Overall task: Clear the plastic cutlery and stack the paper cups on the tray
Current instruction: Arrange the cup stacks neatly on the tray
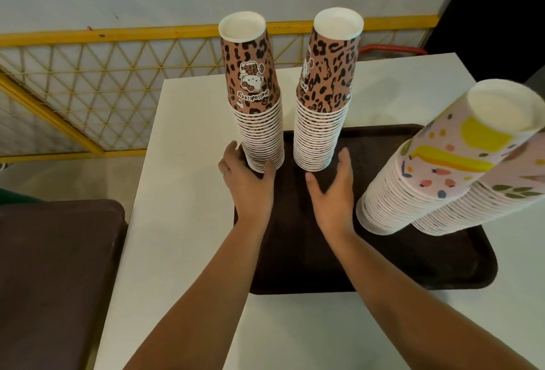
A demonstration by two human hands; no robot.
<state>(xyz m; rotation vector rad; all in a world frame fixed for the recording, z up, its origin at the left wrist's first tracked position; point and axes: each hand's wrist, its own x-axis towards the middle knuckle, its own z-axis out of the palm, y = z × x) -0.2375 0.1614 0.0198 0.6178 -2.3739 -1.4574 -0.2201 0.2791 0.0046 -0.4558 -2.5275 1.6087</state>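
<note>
The left hand (249, 182) grips the base of the left leopard-print cup stack (253, 95), fingers and thumb curled round its lowest rims at the tray's far-left corner. The right hand (331, 185) hovers spread, holding nothing, just before the second leopard-print stack (326, 89). Both stacks stand inverted on the dark brown tray (413, 266). A fruit-patterned stack (442, 169), also inverted, occupies the tray's right side. The tray lies on a white table (182, 192).

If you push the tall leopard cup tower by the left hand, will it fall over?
Probably, if pushed high up. The leopard stack is tall on a narrow base, so it looks tippy. Being paper cups, it is likely light. The left hand grips it near the bottom, which should steady it.
</note>
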